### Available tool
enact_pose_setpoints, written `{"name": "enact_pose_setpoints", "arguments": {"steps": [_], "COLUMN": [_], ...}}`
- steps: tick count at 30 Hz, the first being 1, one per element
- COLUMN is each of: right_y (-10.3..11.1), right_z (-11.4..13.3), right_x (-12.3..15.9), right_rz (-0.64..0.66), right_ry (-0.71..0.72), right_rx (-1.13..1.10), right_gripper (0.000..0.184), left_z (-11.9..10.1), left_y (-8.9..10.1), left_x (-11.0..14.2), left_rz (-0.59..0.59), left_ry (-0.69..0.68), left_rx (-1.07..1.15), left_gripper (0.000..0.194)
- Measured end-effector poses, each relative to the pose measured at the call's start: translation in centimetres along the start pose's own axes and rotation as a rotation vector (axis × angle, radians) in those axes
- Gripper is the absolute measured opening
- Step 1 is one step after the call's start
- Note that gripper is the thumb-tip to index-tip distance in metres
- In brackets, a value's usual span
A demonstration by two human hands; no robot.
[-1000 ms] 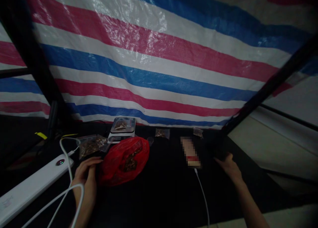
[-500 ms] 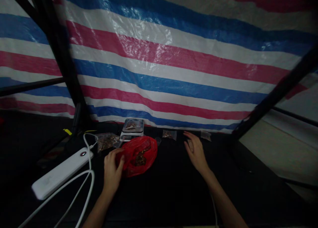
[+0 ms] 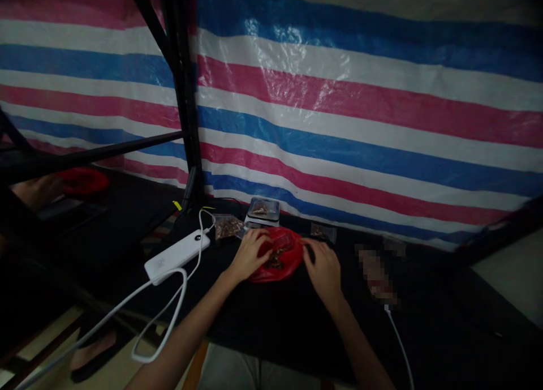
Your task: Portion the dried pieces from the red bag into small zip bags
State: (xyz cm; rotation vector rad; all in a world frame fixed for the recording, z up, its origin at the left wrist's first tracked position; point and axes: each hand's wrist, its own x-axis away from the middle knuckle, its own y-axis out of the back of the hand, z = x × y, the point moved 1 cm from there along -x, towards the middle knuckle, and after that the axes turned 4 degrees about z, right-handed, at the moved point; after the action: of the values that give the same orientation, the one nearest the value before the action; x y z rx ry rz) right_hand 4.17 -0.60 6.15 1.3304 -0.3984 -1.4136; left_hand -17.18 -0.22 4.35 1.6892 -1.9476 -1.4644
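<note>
An open red plastic bag [image 3: 285,272] lies on the black table, with small brownish metallic pieces [image 3: 276,258] inside it. My left hand [image 3: 250,256] has its curled fingers over the bag's left rim and grips it. At the opposite edge, my right hand [image 3: 324,266] pinches the rim between thumb and fingers. Just behind the bag is a small digital scale [image 3: 263,209] with a clear bag of small parts [image 3: 260,208] on its plate. Another clear bag of brownish parts [image 3: 229,227] lies left of the scale.
A white power bank [image 3: 176,258] with a looping white cable [image 3: 185,288] lies left. Clear packets [image 3: 323,232] sit at the back right. A blurred-out object [image 3: 377,277] on a cable lies right. Beyond a black frame post [image 3: 186,107], another person's hand [image 3: 40,192] is by a red bag [image 3: 85,180].
My right hand has come left from the small packets to the red bag's right rim. My left hand reaches further over the bag. The view has turned left, showing another person's hand.
</note>
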Motion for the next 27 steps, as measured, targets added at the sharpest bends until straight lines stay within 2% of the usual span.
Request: {"name": "enact_pose_setpoints", "arguments": {"steps": [4, 6, 9, 11, 13, 16, 21, 23, 27], "right_y": [3.7, 5.1, 5.8, 5.3, 4.6, 4.1, 5.6, 6.4, 7.3], "right_z": [-9.5, -14.2, -19.5, -21.4, -22.3, -22.6, -22.2, -22.0, -21.5], "right_x": [2.2, 3.1, 3.4, 2.9, 2.4, 2.3, 3.8, 4.4, 5.1], "right_rz": [-0.151, -0.153, 0.007, 0.137, 0.221, 0.263, 0.269, 0.232, 0.065], "right_ry": [-0.412, -0.595, -0.686, -0.677, -0.641, -0.589, -0.403, -0.383, -0.460], "right_rx": [0.067, 0.160, 0.168, 0.151, 0.142, 0.140, 0.254, 0.248, 0.168], "right_gripper": [0.031, 0.037, 0.046, 0.048, 0.047, 0.044, 0.041, 0.041, 0.043], "left_z": [2.3, 3.0, 3.5, 3.7, 4.0, 4.3, 4.6, 4.6, 4.9], "left_y": [-1.9, -2.5, -2.9, -3.0, -2.9, -2.8, -2.8, -3.0, -3.4], "left_x": [0.1, 0.0, -0.1, 0.0, 0.1, 0.2, 0.1, 0.0, -0.1], "left_rz": [0.046, 0.062, 0.076, 0.080, 0.079, 0.072, 0.076, 0.081, 0.102], "left_ry": [0.023, 0.020, 0.006, 0.004, 0.011, 0.029, 0.042, 0.047, 0.046], "left_rx": [-0.046, -0.058, -0.078, -0.096, -0.111, -0.122, -0.129, -0.138, -0.154], "left_gripper": [0.021, 0.021, 0.022, 0.023, 0.023, 0.023, 0.023, 0.023, 0.023]}}
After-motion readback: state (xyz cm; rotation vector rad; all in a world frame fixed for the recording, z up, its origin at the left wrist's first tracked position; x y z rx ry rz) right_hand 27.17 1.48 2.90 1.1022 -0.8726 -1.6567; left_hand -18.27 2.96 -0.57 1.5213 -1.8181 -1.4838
